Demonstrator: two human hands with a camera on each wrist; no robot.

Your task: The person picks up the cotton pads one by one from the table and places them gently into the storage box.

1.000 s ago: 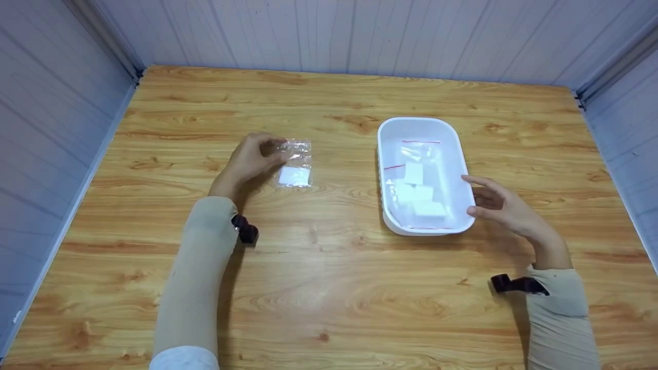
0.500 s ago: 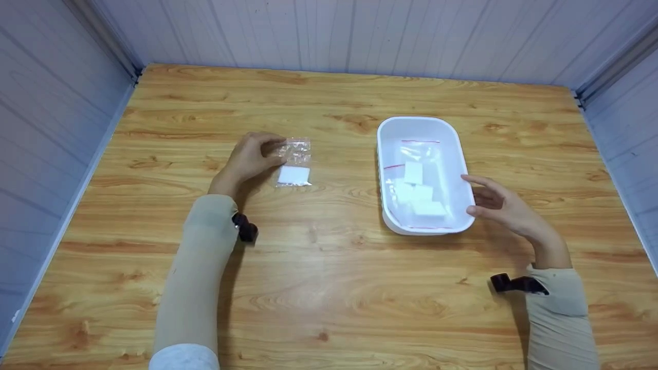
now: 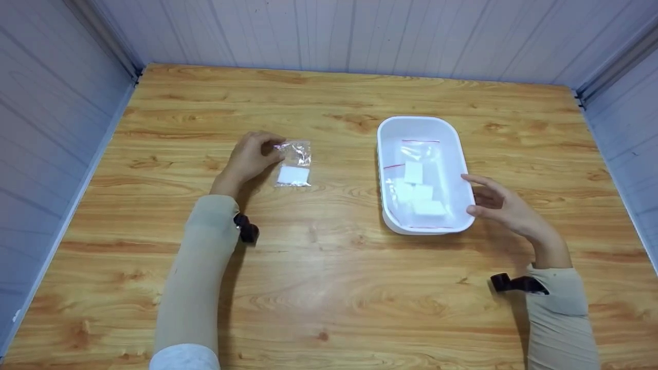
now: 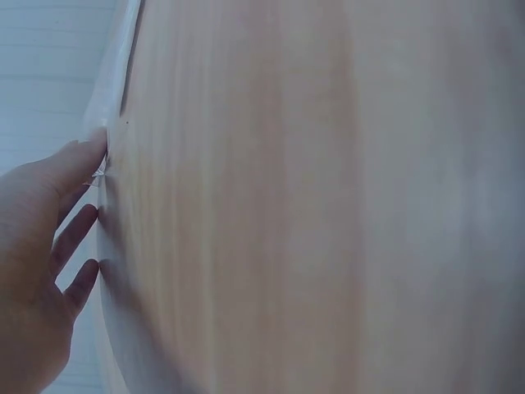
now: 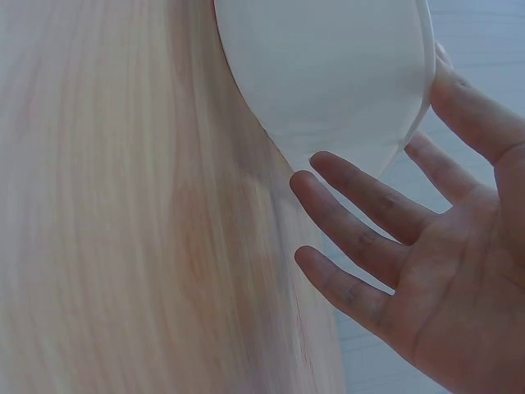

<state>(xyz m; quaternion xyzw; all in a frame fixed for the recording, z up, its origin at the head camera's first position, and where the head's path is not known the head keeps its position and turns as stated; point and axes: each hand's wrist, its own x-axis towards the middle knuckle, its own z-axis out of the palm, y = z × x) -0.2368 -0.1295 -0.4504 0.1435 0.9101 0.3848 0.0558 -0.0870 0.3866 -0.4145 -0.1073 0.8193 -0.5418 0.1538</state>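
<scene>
A small clear zip-lock bag (image 3: 297,154) with a white square piece (image 3: 293,175) in its lower part lies on the table, left of centre. My left hand (image 3: 252,156) pinches the bag's upper left edge between thumb and fingers. In the left wrist view the same hand (image 4: 41,238) has its fingertips down at the tabletop, the bag seen edge-on. To the right stands a white plastic basket (image 3: 465,169). My right hand (image 3: 514,210) rests against its right rim with loosely spread fingers. The right wrist view shows those fingers (image 5: 353,230) beside the basket's outer wall.
Inside the basket lie several clear bags (image 3: 419,150) with red zip lines and white pieces. A wood-grain table (image 3: 318,288) spreads beneath everything. Pale panel walls (image 3: 329,36) enclose it at the back and both sides.
The left thumb and fingers have drawn slightly to the left on the bag, whose upper film has shifted and creased differently. The right hand and the basket stay where they were.
</scene>
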